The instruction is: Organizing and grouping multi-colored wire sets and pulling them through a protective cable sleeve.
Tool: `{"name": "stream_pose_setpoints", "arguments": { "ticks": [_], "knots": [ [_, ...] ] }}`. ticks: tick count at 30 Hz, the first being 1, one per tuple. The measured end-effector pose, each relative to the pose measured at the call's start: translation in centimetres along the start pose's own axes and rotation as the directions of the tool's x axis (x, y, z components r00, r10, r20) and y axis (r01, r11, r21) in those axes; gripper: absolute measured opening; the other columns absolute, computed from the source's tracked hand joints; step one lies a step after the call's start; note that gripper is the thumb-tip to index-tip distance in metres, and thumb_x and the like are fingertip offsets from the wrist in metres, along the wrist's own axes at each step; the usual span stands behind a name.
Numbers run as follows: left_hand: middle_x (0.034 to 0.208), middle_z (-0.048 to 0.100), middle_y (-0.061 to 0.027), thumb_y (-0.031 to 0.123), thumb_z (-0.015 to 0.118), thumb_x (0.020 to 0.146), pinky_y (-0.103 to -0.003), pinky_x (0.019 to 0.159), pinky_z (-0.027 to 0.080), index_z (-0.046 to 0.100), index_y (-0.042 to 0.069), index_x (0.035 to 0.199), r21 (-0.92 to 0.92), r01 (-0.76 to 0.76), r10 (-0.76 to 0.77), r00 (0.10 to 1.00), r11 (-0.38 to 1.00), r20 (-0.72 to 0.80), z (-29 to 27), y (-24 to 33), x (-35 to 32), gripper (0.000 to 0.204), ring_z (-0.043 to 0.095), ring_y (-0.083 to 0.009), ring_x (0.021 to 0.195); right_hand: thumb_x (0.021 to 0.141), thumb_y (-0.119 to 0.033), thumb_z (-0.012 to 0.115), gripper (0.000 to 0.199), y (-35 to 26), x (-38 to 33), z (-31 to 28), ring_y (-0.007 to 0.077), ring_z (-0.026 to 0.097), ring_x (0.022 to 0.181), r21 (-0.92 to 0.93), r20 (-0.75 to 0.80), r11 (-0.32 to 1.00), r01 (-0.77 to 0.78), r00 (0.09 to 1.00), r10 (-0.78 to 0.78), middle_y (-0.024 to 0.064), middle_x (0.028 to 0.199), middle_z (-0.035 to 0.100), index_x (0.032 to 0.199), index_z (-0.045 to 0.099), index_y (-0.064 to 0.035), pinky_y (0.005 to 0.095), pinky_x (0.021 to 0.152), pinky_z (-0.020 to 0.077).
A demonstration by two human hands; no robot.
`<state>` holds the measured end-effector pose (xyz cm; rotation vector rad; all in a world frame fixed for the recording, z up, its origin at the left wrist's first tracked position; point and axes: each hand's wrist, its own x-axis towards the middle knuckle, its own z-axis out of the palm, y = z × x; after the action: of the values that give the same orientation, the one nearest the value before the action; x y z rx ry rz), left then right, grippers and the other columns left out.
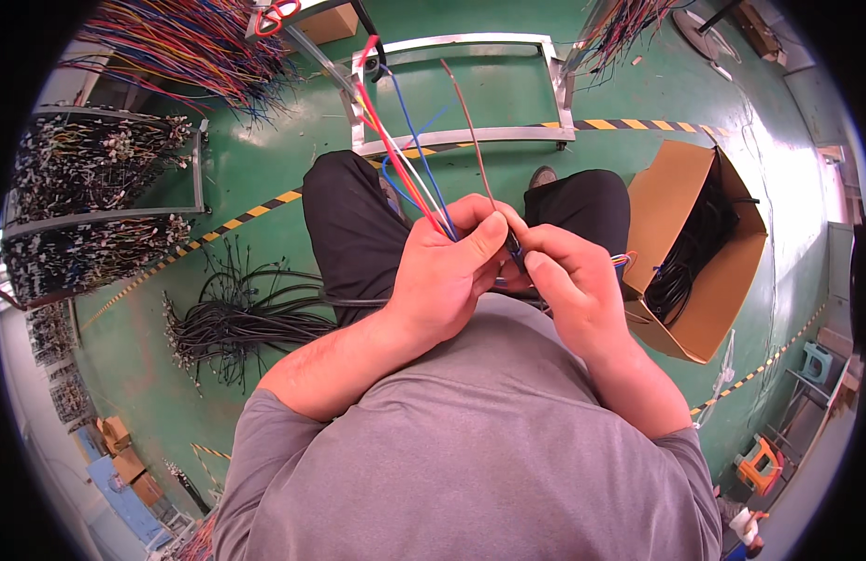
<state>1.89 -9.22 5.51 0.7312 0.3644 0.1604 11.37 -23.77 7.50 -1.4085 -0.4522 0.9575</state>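
My left hand (451,262) is closed around several thin wires, thumb pressed on the forefinger. Out of its far side rise red wires (395,150), a white one and blue wires (417,136). A single brown wire (468,122) stands up between the hands. My right hand (570,280) pinches a small dark piece at that wire's lower end, close against the left fingertips; its kind is too small to make out. More coloured wires (624,260) show past the right hand's outer side. A black cable (358,301) runs under my left wrist.
Black cables (241,323) lie bundled on the green floor at left. To the right stands an open cardboard box (704,318) with black cable. Ahead is a metal frame (461,140). Racks hold hanging wires (180,51) and cable bundles (96,168). Striped tape (236,220) crosses the floor.
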Motion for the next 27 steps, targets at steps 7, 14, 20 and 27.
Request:
{"name": "stream_pose_setpoints", "arguments": {
  "ticks": [7, 14, 20, 27],
  "knots": [
    [0.071, 0.052, 0.0061, 0.022, 0.063, 0.105, -0.021, 0.048, 0.029, 0.067, 0.003, 0.103, 0.091, -0.048, 0.054, 0.996, 0.995, -0.065, 0.1, 0.2, 0.0, 0.020, 0.037, -0.0022, 0.052, 0.091, -0.002, 0.071, 0.023, -0.3, 0.1, -1.1, 0.0105, 0.066, 0.091, -0.265, -0.105, 0.944, 0.197, 0.967, -0.231, 0.0058, 0.099, 0.069, 0.113, 0.069, 0.0035, 0.0258, 0.080, 0.0540],
    [0.075, 0.053, 0.0057, 0.017, 0.066, 0.103, -0.022, 0.046, 0.027, 0.067, 0.002, 0.101, 0.201, -0.127, 0.144, 0.987, 0.971, -0.073, 0.3, -0.3, 0.2, 0.016, 0.036, -0.0021, 0.052, 0.089, 0.005, 0.073, 0.011, -0.4, 0.2, -0.8, 0.0110, 0.067, 0.084, -0.315, -0.081, 0.922, 0.224, 0.962, -0.261, 0.0059, 0.092, 0.068, 0.100, 0.071, 0.0034, 0.0247, 0.074, 0.0553],
    [0.080, 0.057, 0.0045, 0.015, 0.065, 0.103, -0.021, 0.046, 0.026, 0.067, 0.001, 0.102, 0.124, -0.088, 0.095, 0.994, 0.988, -0.047, 0.1, -0.2, 0.0, 0.013, 0.036, -0.0016, 0.052, 0.091, 0.006, 0.071, 0.007, 0.0, 0.3, -0.9, 0.0092, 0.064, 0.078, -0.268, -0.079, 0.932, 0.245, 0.958, -0.274, 0.0047, 0.089, 0.066, 0.098, 0.070, 0.0034, 0.0240, 0.069, 0.0522],
    [0.083, 0.064, 0.0042, 0.010, 0.069, 0.100, -0.018, 0.052, 0.034, 0.069, 0.003, 0.105, 0.217, -0.033, 0.040, 0.999, 0.976, -0.027, 0.1, 0.1, -0.1, 0.009, 0.051, -0.0004, 0.065, 0.089, 0.007, 0.066, 0.006, 0.5, 0.4, -0.8, 0.0066, 0.061, 0.076, -0.410, -0.078, 0.861, 0.301, 0.929, -0.362, 0.0016, 0.088, 0.065, 0.090, 0.064, 0.0015, 0.0225, 0.068, 0.0495]
  ]
}}
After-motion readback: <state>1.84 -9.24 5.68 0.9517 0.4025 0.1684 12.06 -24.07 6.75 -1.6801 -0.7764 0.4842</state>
